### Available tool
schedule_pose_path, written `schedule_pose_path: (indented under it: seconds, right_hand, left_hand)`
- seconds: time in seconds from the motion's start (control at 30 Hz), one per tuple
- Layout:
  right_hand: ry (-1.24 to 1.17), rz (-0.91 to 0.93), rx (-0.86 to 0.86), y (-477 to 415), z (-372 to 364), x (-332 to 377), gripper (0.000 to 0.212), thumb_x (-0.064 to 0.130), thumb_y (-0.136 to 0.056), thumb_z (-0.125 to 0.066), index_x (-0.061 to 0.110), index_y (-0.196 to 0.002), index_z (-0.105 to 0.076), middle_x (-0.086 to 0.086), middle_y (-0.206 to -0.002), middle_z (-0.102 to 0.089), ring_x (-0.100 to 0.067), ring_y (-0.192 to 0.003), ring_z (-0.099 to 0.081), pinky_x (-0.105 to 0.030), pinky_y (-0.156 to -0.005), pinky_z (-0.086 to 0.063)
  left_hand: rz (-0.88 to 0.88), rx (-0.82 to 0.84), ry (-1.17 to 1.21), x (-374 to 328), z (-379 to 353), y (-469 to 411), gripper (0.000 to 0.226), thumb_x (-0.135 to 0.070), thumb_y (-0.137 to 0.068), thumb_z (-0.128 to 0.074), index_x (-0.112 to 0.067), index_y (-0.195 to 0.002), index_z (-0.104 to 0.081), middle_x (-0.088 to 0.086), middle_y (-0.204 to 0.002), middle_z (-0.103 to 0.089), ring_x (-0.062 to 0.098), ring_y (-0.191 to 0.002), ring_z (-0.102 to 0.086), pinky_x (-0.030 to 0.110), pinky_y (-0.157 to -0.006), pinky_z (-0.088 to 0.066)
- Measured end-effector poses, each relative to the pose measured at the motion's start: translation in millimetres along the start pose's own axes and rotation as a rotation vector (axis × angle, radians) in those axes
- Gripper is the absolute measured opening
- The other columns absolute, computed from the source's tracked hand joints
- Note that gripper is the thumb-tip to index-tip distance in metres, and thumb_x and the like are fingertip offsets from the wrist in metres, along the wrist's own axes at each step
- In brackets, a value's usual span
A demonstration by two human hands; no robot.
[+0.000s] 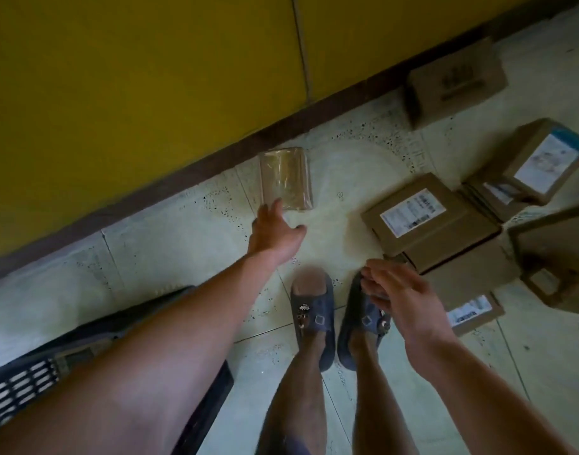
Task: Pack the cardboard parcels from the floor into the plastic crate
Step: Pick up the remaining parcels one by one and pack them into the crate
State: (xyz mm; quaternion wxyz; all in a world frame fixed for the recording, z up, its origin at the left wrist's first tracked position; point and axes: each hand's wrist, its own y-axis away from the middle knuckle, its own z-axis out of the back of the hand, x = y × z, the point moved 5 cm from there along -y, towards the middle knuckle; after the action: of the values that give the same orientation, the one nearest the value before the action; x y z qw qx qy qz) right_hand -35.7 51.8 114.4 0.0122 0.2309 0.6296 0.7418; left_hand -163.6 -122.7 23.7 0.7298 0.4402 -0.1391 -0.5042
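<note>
A small tape-wrapped cardboard parcel (285,178) lies on the tiled floor close to the wall. My left hand (275,231) is stretched out over its near edge, fingers spread, fingertips at or just touching it, holding nothing. My right hand (393,290) hovers open above my right foot, beside a flat labelled parcel (426,221) that rests on a pile of other cardboard parcels (472,277). The dark plastic crate (22,385) stands at the lower left, largely hidden behind my left arm.
A yellow wall with a dark skirting board (183,165) runs diagonally behind the small parcel. More parcels (455,80) lie on the right, one with a white label (551,159). My feet in blue slippers (312,310) stand in the middle of the floor.
</note>
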Motion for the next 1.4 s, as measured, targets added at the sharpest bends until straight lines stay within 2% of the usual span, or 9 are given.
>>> schedule_pose_path:
  seconds: [0.17,0.4,0.63,0.77,0.9,1.0,1.1,1.23,1.4]
  right_hand:
    - [-0.062,-0.048,-0.017,-62,-3,-33,0.014,0.011,-0.093,-0.058,0.013,-0.101,-0.069,-0.005,-0.103,-0.072,-0.016,-0.098,-0.068,-0.037,-0.095,-0.051]
    - [-0.031,-0.076,-0.031,-90,2,-51,0.015,0.01,-0.094,-0.057,0.017,-0.089,-0.07,-0.004,-0.095,-0.073,-0.02,-0.094,-0.069,-0.04,-0.093,-0.053]
    - [-0.052,-0.061,-0.046,-60,0,-36,0.018,0.003,-0.097,-0.049,-0.005,-0.103,-0.064,-0.026,-0.115,-0.065,-0.036,-0.111,-0.061,-0.036,-0.083,-0.052]
    - [-0.025,-0.101,-0.051,-19,6,-24,0.011,0.012,-0.094,-0.059,0.012,-0.085,-0.066,-0.014,-0.093,-0.069,-0.028,-0.101,-0.067,-0.034,-0.086,-0.052]
    - [0.055,-0.016,-0.057,38,24,-11,0.015,0.015,-0.098,-0.053,0.012,-0.107,-0.064,-0.004,-0.103,-0.067,-0.017,-0.098,-0.063,-0.027,-0.077,-0.051]
    - [0.126,0.057,-0.102,83,38,-3,0.014,0.02,-0.098,-0.052,0.028,-0.093,-0.063,0.001,-0.1,-0.067,-0.014,-0.099,-0.063,-0.033,-0.088,-0.051]
    - [0.166,0.164,-0.132,124,46,0,0.011,0.028,-0.097,-0.054,0.033,-0.104,-0.061,0.004,-0.112,-0.065,-0.016,-0.106,-0.06,-0.032,-0.091,-0.047]
    - [0.227,0.24,-0.093,171,43,-17,0.036,0.041,-0.095,-0.053,0.026,-0.127,-0.059,0.003,-0.121,-0.064,-0.019,-0.115,-0.058,-0.035,-0.095,-0.047]
    - [0.185,0.277,0.156,224,20,-65,0.036,0.044,-0.098,-0.047,0.024,-0.123,-0.063,0.003,-0.12,-0.067,-0.01,-0.115,-0.059,-0.033,-0.102,-0.045]
  left_hand:
    - [0.087,-0.096,-0.057,6,-28,-87,0.118,-0.06,-0.072,-0.072,-0.029,-0.154,0.007,0.011,-0.163,0.011,0.031,-0.15,0.005,0.053,-0.118,-0.016]
    - [0.191,-0.177,0.086,12,-51,-125,0.126,-0.051,-0.068,-0.08,-0.025,-0.154,0.009,0.012,-0.162,0.008,0.036,-0.149,0.0,0.056,-0.118,-0.016]
    - [0.149,-0.22,0.179,5,-33,-89,0.102,-0.046,-0.069,-0.069,-0.03,-0.152,-0.012,0.009,-0.154,-0.021,0.034,-0.136,-0.026,0.056,-0.105,-0.036]
    - [0.104,-0.027,0.523,4,-19,-26,0.074,-0.046,-0.07,-0.066,-0.027,-0.137,-0.04,0.008,-0.13,-0.054,0.021,-0.105,-0.056,0.032,-0.073,-0.048]
    - [0.097,0.183,0.721,-5,4,65,0.023,-0.032,-0.092,-0.056,-0.016,-0.109,-0.054,-0.002,-0.086,-0.062,0.008,-0.07,-0.056,0.025,-0.061,-0.038]
    - [0.08,0.257,0.791,-4,28,134,0.017,-0.031,-0.094,-0.053,-0.018,-0.105,-0.053,-0.003,-0.087,-0.063,0.009,-0.069,-0.062,0.024,-0.06,-0.043]
    - [0.048,0.26,0.876,4,53,199,0.02,-0.027,-0.096,-0.051,-0.015,-0.111,-0.053,-0.001,-0.087,-0.064,0.003,-0.057,-0.066,0.016,-0.048,-0.049]
    - [0.014,0.268,0.945,33,64,279,0.02,-0.029,-0.095,-0.049,-0.021,-0.112,-0.056,-0.004,-0.096,-0.065,0.01,-0.082,-0.059,0.027,-0.074,-0.045]
    - [0.037,0.247,1.114,108,51,365,0.036,-0.046,-0.071,-0.063,-0.03,-0.103,-0.067,-0.002,-0.1,-0.068,0.019,-0.097,-0.058,0.045,-0.102,-0.041]
